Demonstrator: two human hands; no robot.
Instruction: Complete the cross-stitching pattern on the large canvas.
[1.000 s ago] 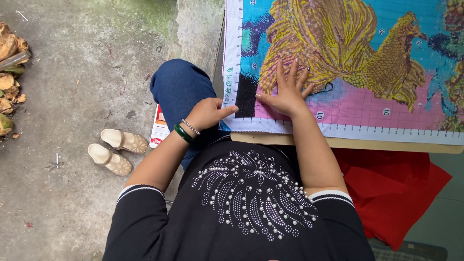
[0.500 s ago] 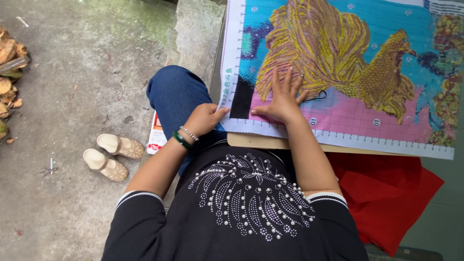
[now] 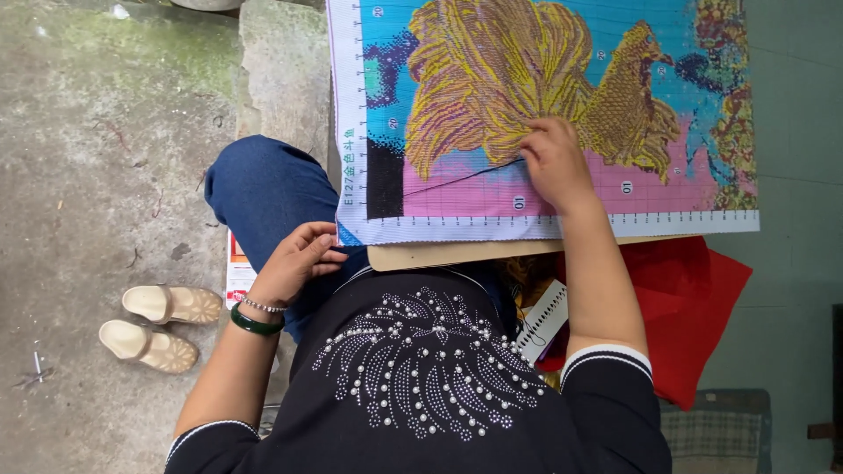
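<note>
A large cross-stitch canvas point(image 3: 457, 105) with a golden fish on blue and pink lies on a board point(image 3: 439, 253) over my lap. My right hand point(image 3: 551, 165) rests on the canvas at the fish's lower body, fingers pinched together on a dark thread point(image 3: 457, 180). The thread runs taut to the left, toward the black stitched block point(image 3: 384, 180). My left hand point(image 3: 299, 262), with a green bangle and a bead bracelet at the wrist, lies on my blue-trousered knee point(image 3: 263, 189) just below the canvas's lower left corner. Its fingers are loosely curled and hold nothing that I can see.
A pair of beige sandals point(image 3: 158, 325) stands on the concrete floor at the left. Red cloth point(image 3: 694, 307) lies under the board on the right, with a small white ruled card point(image 3: 544, 318) beside it. A printed packet point(image 3: 237, 268) pokes out beside my knee.
My right hand has slid right across the canvas and closed, drawing the dark thread out behind it. My left hand has come off the canvas edge down to my knee.
</note>
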